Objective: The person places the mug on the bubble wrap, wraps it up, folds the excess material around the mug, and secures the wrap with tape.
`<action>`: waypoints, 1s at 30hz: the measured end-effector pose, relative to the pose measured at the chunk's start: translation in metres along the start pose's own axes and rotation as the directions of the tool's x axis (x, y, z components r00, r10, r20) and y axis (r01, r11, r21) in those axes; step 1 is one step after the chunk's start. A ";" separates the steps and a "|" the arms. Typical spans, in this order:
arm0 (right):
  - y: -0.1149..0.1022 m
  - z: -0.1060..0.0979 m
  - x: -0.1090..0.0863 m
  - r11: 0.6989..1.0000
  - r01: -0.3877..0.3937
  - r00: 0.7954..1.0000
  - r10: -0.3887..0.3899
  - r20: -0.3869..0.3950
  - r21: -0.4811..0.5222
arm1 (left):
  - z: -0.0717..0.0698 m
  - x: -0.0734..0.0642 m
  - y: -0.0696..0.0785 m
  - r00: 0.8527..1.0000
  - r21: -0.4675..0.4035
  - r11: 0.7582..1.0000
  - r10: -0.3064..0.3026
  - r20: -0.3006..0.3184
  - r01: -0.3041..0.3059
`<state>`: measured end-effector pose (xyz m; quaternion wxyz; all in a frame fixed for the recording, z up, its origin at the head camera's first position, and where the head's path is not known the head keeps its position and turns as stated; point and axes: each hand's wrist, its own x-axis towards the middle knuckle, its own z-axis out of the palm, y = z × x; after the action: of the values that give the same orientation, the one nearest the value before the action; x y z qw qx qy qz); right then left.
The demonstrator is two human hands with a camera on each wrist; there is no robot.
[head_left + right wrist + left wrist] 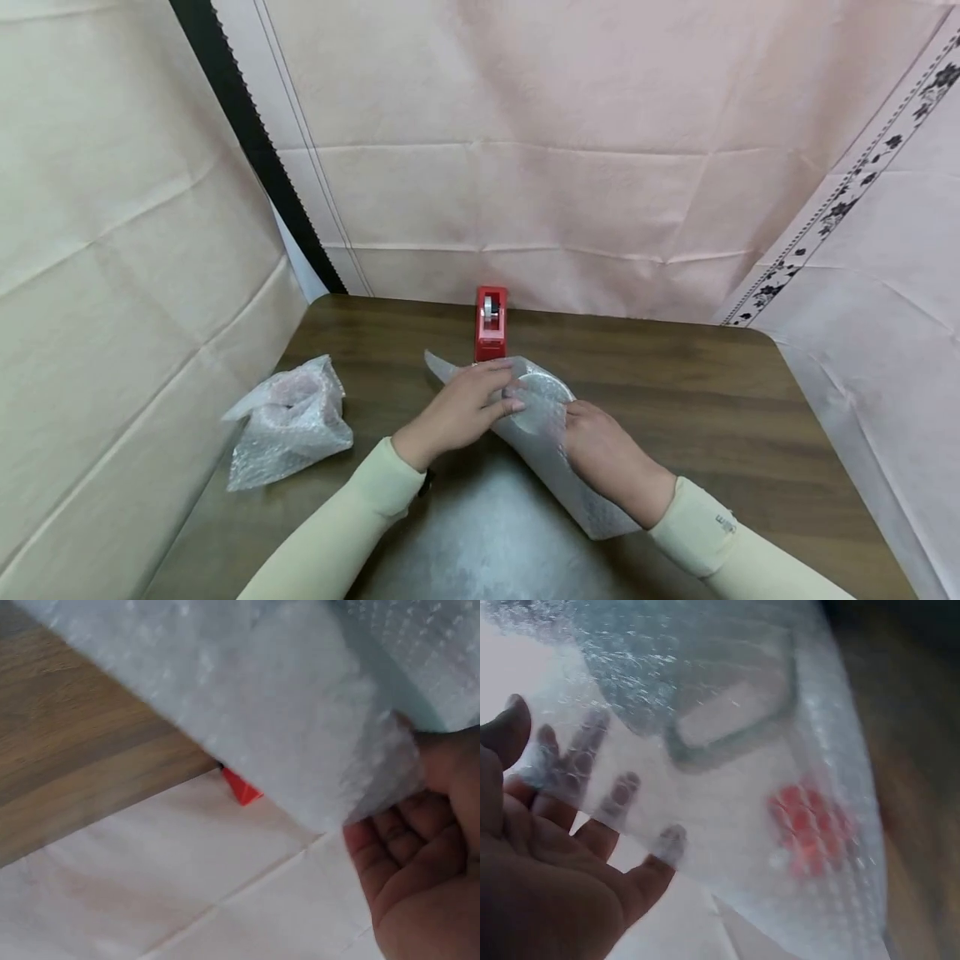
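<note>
A sheet of bubble wrap hangs slanting between both hands over the table. Through it shows a clear glass mug; its greenish handle appears blurred in the left wrist view. My left hand touches the wrap's left side. Its spread fingers lie behind the film, with the thumb apart in front. On the other side my right hand pinches the edge of the wrap; in the right wrist view its fingers curl at the sheet's corner. How the mug is supported is hidden.
A red tape dispenser stands at the table's back edge, just beyond the wrap. On the left lies a bubble-wrapped bundle. The brown wooden table is bounded by pale cloth at back and sides.
</note>
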<state>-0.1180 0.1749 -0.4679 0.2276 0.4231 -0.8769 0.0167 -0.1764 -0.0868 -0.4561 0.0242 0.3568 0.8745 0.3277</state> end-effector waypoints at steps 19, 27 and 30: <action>0.019 -0.013 -0.008 0.788 -0.399 0.917 0.340 0.208 0.470 | 0.021 0.035 0.007 0.996 0.109 0.990 -0.082 -0.047 0.087; 0.018 -0.001 -0.006 0.929 -0.284 0.959 0.271 0.085 0.239 | 0.028 0.028 0.008 0.994 0.152 0.985 -0.064 -0.084 0.076; 0.017 0.000 -0.009 0.972 -0.198 0.980 0.193 0.055 0.127 | 0.030 0.026 0.007 0.995 0.152 0.985 -0.069 -0.076 0.080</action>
<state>-0.1258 0.1920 -0.4690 0.1778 0.3491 -0.9158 0.0880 -0.1834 -0.0493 -0.4703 -0.0222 0.3127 0.9104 0.2699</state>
